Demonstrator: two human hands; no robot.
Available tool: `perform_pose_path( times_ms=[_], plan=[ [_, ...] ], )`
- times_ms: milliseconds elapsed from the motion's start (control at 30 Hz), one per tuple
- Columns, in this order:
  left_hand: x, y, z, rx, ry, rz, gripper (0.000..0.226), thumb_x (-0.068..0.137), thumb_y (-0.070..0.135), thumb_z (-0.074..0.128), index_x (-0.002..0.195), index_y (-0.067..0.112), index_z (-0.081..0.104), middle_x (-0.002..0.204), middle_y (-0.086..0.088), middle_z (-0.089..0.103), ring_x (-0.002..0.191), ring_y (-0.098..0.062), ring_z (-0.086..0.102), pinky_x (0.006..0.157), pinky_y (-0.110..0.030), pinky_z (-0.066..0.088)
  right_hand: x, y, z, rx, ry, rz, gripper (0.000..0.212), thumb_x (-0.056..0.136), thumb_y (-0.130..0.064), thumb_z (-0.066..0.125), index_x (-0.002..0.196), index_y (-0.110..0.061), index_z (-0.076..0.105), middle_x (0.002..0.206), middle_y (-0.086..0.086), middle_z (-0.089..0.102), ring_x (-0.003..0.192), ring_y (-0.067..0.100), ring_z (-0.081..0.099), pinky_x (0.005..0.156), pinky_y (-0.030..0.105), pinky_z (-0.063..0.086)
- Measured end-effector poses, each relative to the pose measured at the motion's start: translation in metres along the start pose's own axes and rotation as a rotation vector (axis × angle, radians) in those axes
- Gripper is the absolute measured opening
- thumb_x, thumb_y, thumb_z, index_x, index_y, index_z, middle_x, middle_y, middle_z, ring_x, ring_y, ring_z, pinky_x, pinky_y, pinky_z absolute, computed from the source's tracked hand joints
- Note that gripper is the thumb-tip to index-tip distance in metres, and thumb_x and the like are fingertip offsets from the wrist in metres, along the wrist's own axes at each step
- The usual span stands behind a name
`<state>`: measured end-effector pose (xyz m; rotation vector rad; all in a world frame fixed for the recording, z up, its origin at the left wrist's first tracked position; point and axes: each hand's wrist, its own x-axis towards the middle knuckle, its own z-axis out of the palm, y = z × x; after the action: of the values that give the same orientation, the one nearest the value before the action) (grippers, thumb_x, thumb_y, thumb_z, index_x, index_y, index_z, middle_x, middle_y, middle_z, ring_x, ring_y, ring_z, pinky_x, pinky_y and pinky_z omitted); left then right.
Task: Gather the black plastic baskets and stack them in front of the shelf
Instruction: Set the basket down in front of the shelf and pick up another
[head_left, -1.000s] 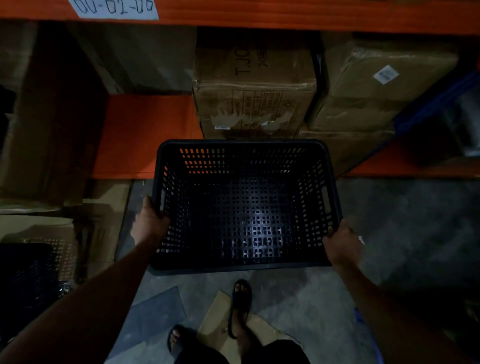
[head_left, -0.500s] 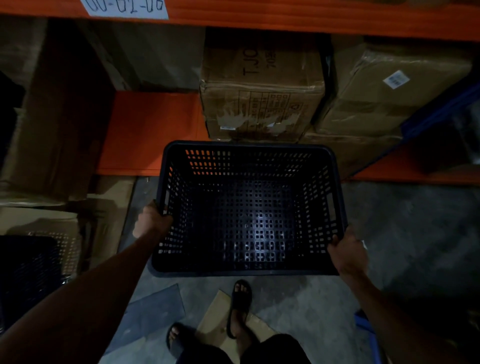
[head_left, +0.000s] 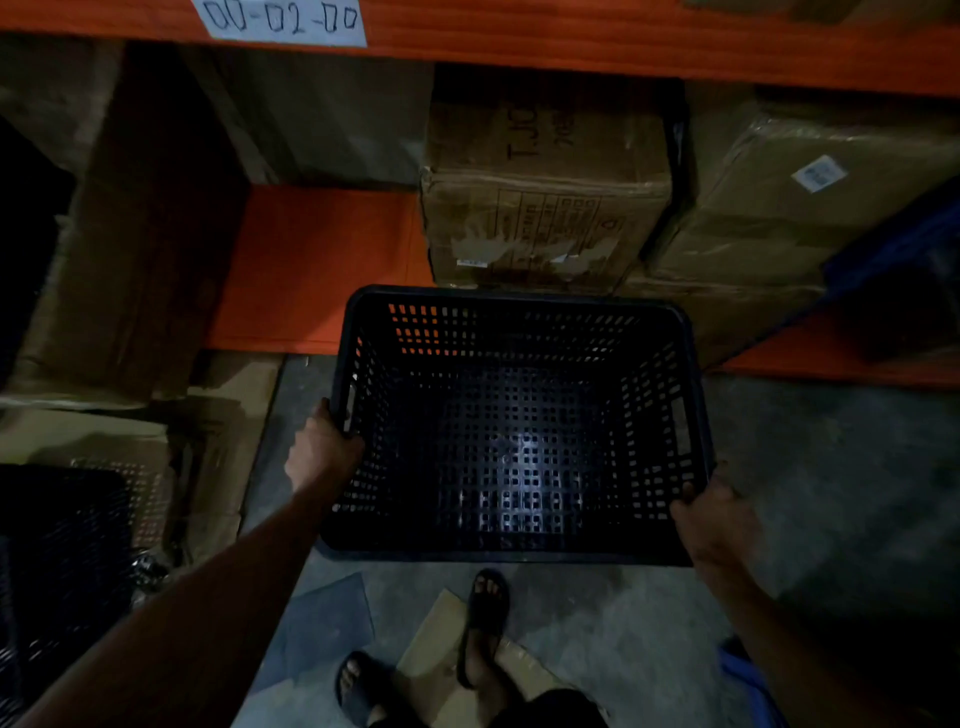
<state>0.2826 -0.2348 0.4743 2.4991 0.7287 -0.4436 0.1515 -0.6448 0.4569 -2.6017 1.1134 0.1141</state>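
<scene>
A person stands facing a warehouse shelf (head_left: 311, 270) with orange beams, looking down at a black plastic basket (head_left: 519, 431) held in both hands. The left hand (head_left: 322, 452) is clamped on the basket's left rim beside the handle slot; the right hand (head_left: 714, 519) is closed over the near right corner of the rim. The basket is empty, upright, and sits low, just in front of the shelf's bottom level.

Compared with a second ago, the basket has sunk and shifted a little to the right, and its far rim now overlaps the base of the taped cardboard box (head_left: 545, 208) on the shelf. That suggests it is being lowered to the concrete floor (head_left: 831, 493) at the stacking spot; whether it already touches the floor cannot be told in this dim light.

To the far left, partly hidden in shadow, lies a second black basket (head_left: 62, 545) against flattened cardboard (head_left: 218, 441), apparently still to be gathered. More boxes (head_left: 789, 197) fill the shelf on the right, and a blue crate (head_left: 898, 280) leans into the dark corner.

The person's sandalled feet (head_left: 483, 623) stand just behind the basket, one on a scrap of cardboard, which could slip underfoot. The floor straight ahead appears open enough for a stack.
</scene>
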Motion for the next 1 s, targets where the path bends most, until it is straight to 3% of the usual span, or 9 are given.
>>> perform_pose_path(
  times_ms=[267, 433, 567, 700, 833, 1000],
  plan=[
    [0.000, -0.003, 0.000, 0.035, 0.014, 0.000, 0.048, 0.074, 0.029, 0.063, 0.119, 0.023, 0.047, 0.111, -0.018, 0.066, 0.100, -0.042, 0.064, 0.082, -0.049, 0.050, -0.002, 0.001, 0.000, -0.036, -0.061, -0.001, 0.055, 0.072, -0.015, 0.069, 0.116, -0.003, 0.038, 0.103, 0.031, 0.061, 0.088, 0.047, 0.063, 0.074, 0.045, 0.048],
    [0.000, -0.005, -0.011, 0.115, -0.059, 0.049, 0.080, 0.078, 0.055, 0.063, 0.140, 0.025, 0.022, 0.129, -0.019, 0.059, 0.113, -0.042, 0.060, 0.086, -0.049, 0.046, -0.004, 0.003, -0.011, -0.029, -0.089, -0.031, 0.068, 0.076, -0.024, 0.064, 0.132, -0.016, 0.027, 0.127, 0.024, 0.042, 0.115, 0.045, 0.046, 0.090, 0.054, 0.043],
    [-0.018, -0.010, -0.018, 0.013, -0.042, 0.068, 0.090, 0.077, 0.057, 0.062, 0.147, 0.028, 0.014, 0.145, -0.014, 0.044, 0.122, -0.043, 0.053, 0.091, -0.053, 0.044, -0.016, -0.018, -0.017, -0.215, 0.012, -0.166, 0.086, 0.076, -0.040, 0.065, 0.147, -0.028, 0.018, 0.138, 0.019, 0.033, 0.123, 0.040, 0.036, 0.099, 0.052, 0.034],
    [-0.037, -0.029, -0.035, -0.095, -0.037, 0.080, 0.080, 0.081, 0.050, 0.062, 0.146, 0.026, 0.022, 0.147, -0.013, 0.040, 0.123, -0.043, 0.051, 0.092, -0.055, 0.044, -0.032, -0.083, -0.019, -0.157, -0.024, -0.353, 0.070, 0.084, -0.050, 0.056, 0.145, -0.029, 0.028, 0.150, 0.014, 0.025, 0.135, 0.038, 0.027, 0.108, 0.055, 0.025],
    [-0.039, -0.057, -0.060, -0.196, -0.046, 0.074, 0.071, 0.085, 0.043, 0.061, 0.145, 0.022, 0.030, 0.146, -0.014, 0.041, 0.126, -0.039, 0.049, 0.098, -0.050, 0.043, -0.054, -0.163, -0.014, -0.089, -0.141, -0.580, 0.062, 0.089, -0.059, 0.045, 0.142, -0.030, 0.031, 0.147, 0.009, 0.027, 0.133, 0.034, 0.030, 0.106, 0.052, 0.026],
    [-0.014, -0.119, -0.119, -0.347, -0.078, 0.053, 0.058, 0.088, 0.032, 0.063, 0.137, 0.009, 0.040, 0.126, -0.023, 0.061, 0.117, -0.038, 0.057, 0.099, -0.042, 0.045, -0.116, -0.274, -0.006, 0.057, -0.336, -0.790, 0.058, 0.093, -0.059, 0.042, 0.143, -0.034, 0.028, 0.144, 0.004, 0.025, 0.127, 0.029, 0.037, 0.108, 0.052, 0.025]
  ],
)
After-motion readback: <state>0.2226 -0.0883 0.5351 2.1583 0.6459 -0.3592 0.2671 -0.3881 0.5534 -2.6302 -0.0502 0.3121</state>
